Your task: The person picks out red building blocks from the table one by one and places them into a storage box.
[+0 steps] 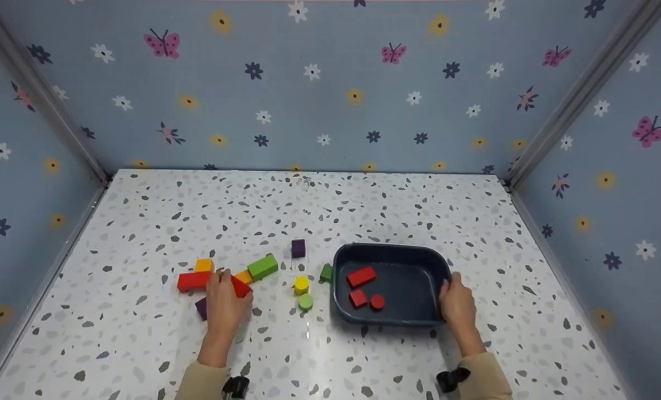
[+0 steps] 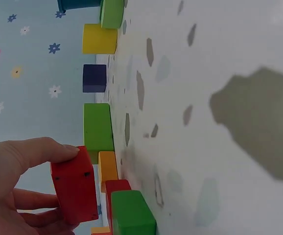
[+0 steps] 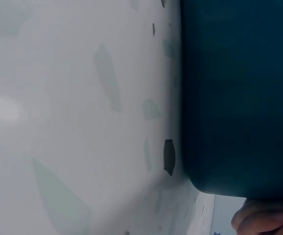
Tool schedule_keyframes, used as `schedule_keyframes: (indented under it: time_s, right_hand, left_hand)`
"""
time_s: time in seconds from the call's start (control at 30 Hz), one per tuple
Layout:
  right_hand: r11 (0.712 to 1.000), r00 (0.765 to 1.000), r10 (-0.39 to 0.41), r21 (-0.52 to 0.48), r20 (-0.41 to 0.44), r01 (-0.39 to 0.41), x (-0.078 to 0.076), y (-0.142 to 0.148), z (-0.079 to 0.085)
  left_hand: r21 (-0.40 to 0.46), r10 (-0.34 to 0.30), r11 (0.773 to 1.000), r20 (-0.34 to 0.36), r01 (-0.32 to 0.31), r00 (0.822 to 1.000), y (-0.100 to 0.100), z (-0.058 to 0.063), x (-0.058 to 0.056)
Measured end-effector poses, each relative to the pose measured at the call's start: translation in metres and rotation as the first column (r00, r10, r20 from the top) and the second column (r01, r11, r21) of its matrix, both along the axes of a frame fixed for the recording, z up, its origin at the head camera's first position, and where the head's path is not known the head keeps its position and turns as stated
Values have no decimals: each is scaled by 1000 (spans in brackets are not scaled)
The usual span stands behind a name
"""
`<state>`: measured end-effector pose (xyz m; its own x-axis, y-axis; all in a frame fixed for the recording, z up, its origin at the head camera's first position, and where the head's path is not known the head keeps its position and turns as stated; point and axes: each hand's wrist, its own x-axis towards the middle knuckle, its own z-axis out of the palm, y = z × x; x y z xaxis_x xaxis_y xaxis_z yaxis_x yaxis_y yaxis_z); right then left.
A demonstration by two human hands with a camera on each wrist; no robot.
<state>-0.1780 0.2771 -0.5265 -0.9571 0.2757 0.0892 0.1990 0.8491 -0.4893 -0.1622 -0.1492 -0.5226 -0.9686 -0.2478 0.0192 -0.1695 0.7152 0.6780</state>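
Note:
My left hand (image 1: 227,303) pinches a red block (image 2: 75,188) between thumb and fingers, lifted off the table in the left wrist view. Around that hand lie another red block (image 1: 192,281), a yellow-orange block (image 1: 204,265), a purple block (image 1: 202,308), an orange block (image 1: 244,276) and a light green block (image 1: 263,268). A dark green block (image 2: 131,213) shows close below it in the left wrist view. My right hand (image 1: 458,300) grips the right side of a dark blue tub (image 1: 391,321). Inside the tub are a red oblong block (image 1: 361,277), a red cube (image 1: 358,299) and a red cylinder (image 1: 377,303).
Between the hands stand a dark purple cube (image 1: 298,248), a yellow cylinder (image 1: 301,285) and a light green cylinder (image 1: 305,302). A green block (image 1: 326,273) sits against the tub's left side. Patterned blue walls (image 1: 330,111) enclose the speckled table (image 1: 252,211) at the back and sides.

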Motion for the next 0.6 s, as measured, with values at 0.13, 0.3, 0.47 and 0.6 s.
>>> schedule_keyframes:
  time_s: [0.13, 0.3, 0.47, 0.6]
  right_hand:
    - [1000, 1000, 2, 6, -2, -2, 0, 0, -1]
    - [1000, 1000, -4, 2, 11, 4, 0, 0, -2]
    - [1000, 1000, -7, 1, 24, 7, 0, 0, 0]
    - [1000, 1000, -3, -3, 30, 3, -1, 1, 0]
  left_hand:
    - [2, 8, 1000, -36, -8, 999, 7, 0, 3]
    - [17, 10, 1000, -37, -9, 999, 18, 2, 5]
    - [29, 22, 999, -39, -20, 999, 29, 4, 7]
    - [33, 29, 999, -106, -26, 994, 37, 6, 8]
